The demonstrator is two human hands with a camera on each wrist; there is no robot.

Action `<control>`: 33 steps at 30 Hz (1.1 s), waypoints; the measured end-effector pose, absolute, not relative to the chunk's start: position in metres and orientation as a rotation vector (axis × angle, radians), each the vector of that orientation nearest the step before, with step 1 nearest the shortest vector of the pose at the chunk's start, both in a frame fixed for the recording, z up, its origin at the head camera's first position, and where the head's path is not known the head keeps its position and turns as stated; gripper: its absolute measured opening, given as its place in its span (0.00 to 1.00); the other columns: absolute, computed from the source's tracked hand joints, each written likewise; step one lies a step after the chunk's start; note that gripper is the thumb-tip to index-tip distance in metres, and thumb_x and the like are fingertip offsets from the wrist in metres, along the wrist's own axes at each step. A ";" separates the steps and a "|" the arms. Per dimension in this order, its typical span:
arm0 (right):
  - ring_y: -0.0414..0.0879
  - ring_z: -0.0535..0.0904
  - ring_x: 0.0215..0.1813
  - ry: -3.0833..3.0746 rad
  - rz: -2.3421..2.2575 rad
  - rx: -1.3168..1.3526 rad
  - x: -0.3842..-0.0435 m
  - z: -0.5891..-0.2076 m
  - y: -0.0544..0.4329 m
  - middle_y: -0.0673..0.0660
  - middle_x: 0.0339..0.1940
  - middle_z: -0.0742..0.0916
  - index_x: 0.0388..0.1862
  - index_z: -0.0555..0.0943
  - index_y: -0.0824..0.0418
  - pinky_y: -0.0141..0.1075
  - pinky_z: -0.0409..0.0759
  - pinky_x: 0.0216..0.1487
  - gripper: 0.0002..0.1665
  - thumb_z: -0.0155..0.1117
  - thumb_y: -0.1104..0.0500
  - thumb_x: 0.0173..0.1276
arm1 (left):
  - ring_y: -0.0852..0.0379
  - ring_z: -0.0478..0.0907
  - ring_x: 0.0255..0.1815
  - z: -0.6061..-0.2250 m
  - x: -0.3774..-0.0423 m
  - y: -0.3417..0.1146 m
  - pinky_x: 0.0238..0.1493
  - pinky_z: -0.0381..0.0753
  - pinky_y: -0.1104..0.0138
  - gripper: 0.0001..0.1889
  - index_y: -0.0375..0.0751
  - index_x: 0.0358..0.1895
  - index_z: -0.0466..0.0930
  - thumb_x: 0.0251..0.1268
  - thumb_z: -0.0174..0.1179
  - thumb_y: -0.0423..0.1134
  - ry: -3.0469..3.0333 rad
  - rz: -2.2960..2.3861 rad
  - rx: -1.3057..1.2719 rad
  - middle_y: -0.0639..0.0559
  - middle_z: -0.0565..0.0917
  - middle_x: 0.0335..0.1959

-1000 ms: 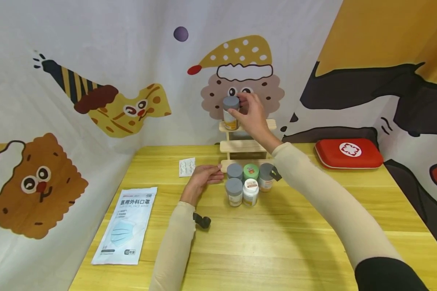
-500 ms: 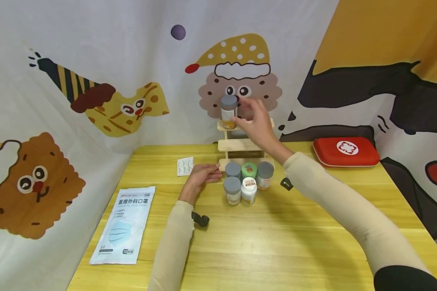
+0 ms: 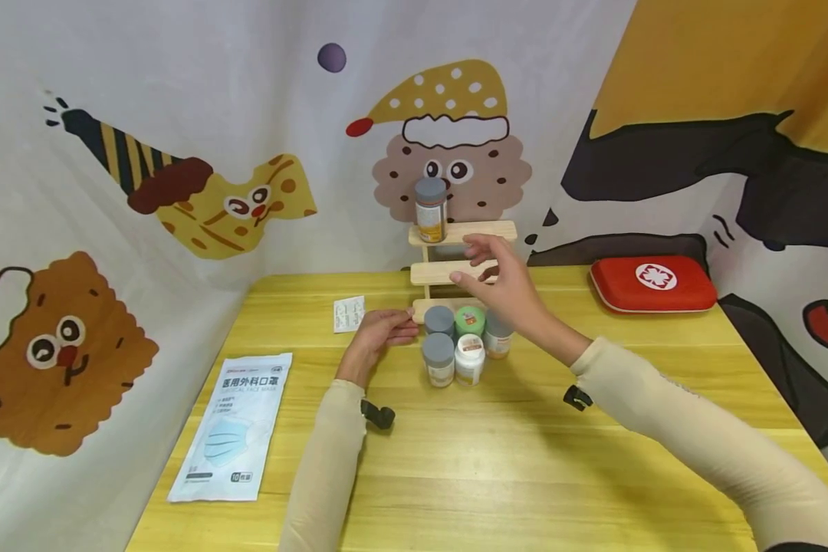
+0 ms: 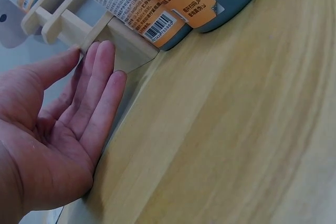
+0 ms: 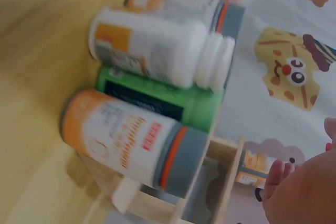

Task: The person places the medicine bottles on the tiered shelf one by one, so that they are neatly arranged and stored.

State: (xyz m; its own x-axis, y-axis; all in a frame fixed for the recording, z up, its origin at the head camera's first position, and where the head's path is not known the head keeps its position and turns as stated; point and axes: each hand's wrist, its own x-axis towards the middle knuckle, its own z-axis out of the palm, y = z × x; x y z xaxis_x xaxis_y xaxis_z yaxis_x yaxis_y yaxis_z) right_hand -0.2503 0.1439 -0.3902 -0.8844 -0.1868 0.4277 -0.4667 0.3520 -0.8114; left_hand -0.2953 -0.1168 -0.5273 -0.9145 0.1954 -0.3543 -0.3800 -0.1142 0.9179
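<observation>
At the back of the table stands a three-step wooden display stand (image 3: 433,273). A grey-capped supplement bottle (image 3: 431,211) sits upright at the left of its top step. My right hand (image 3: 509,287), fingers relaxed and holding nothing, is in front of the middle step, apart from that bottle. With thumb and fingertips, my left hand (image 4: 63,114) pinches the left end of the bottom step. Beside it cluster several bottles: a grey-capped one (image 3: 440,360) and a white one (image 3: 470,359) in front, a green-lidded one (image 3: 470,320) and a grey-capped, orange-banded one (image 5: 123,142) behind.
A face mask packet (image 3: 231,429) lies on the table at left, and a small blister pack (image 3: 348,314) lies behind my left hand. To the right is a red first-aid case (image 3: 652,285). A printed cloth (image 3: 303,92) hangs behind the table.
My right hand has let go of the grey-capped bottle on the top step and drawn back down and to the right. My left hand keeps its place at the stand.
</observation>
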 end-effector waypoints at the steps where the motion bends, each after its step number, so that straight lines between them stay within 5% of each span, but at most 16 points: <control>1: 0.56 0.80 0.59 -2.362 1.561 0.578 -0.246 -0.393 0.146 0.60 0.59 0.82 0.74 0.74 0.55 0.45 0.85 0.53 0.34 0.75 0.56 0.72 | 0.57 0.92 0.34 -0.527 -0.295 -0.117 0.45 0.95 0.63 0.17 0.28 0.53 0.86 0.76 0.67 0.41 1.784 2.086 -0.201 0.50 0.92 0.30; 4: 0.55 0.80 0.56 -2.389 1.592 0.548 -0.233 -0.400 0.149 0.62 0.59 0.82 0.73 0.75 0.55 0.38 0.83 0.49 0.34 0.76 0.56 0.72 | 0.57 0.92 0.34 -0.527 -0.295 -0.117 0.45 0.95 0.63 0.16 0.27 0.53 0.86 0.76 0.67 0.40 1.788 2.086 -0.194 0.50 0.92 0.30; 10: 0.54 0.80 0.55 -2.445 1.600 0.488 -0.206 -0.417 0.155 0.60 0.58 0.82 0.71 0.75 0.56 0.46 0.84 0.52 0.33 0.77 0.57 0.70 | 0.57 0.92 0.34 -0.526 -0.294 -0.117 0.45 0.95 0.63 0.16 0.27 0.52 0.86 0.76 0.68 0.41 1.791 2.094 -0.201 0.50 0.92 0.30; 15: 0.58 0.82 0.53 -2.475 1.563 0.458 -0.190 -0.435 0.161 0.61 0.56 0.83 0.68 0.77 0.59 0.39 0.85 0.47 0.33 0.80 0.59 0.67 | 0.57 0.92 0.33 -0.525 -0.293 -0.116 0.46 0.95 0.63 0.17 0.28 0.53 0.86 0.75 0.68 0.42 1.804 2.083 -0.207 0.50 0.92 0.30; 22: 0.58 0.83 0.51 -2.523 1.498 0.475 -0.174 -0.449 0.163 0.62 0.55 0.84 0.67 0.77 0.60 0.44 0.90 0.42 0.36 0.82 0.61 0.63 | 0.57 0.92 0.34 -0.526 -0.294 -0.116 0.46 0.95 0.62 0.17 0.28 0.53 0.86 0.75 0.68 0.42 1.804 2.084 -0.215 0.50 0.92 0.30; 29: 0.56 0.84 0.49 -2.628 1.341 0.487 -0.163 -0.460 0.162 0.60 0.56 0.83 0.65 0.77 0.62 0.30 0.86 0.34 0.34 0.82 0.62 0.62 | 0.57 0.92 0.34 -0.526 -0.293 -0.116 0.46 0.95 0.63 0.17 0.28 0.53 0.86 0.75 0.68 0.42 1.797 2.088 -0.212 0.50 0.92 0.30; 33: 0.52 0.85 0.47 -2.648 1.251 0.461 -0.161 -0.465 0.160 0.57 0.55 0.85 0.64 0.78 0.60 0.31 0.84 0.36 0.33 0.83 0.59 0.62 | 0.58 0.92 0.33 -0.526 -0.292 -0.116 0.45 0.95 0.64 0.17 0.27 0.53 0.86 0.75 0.68 0.41 1.795 2.097 -0.204 0.50 0.92 0.30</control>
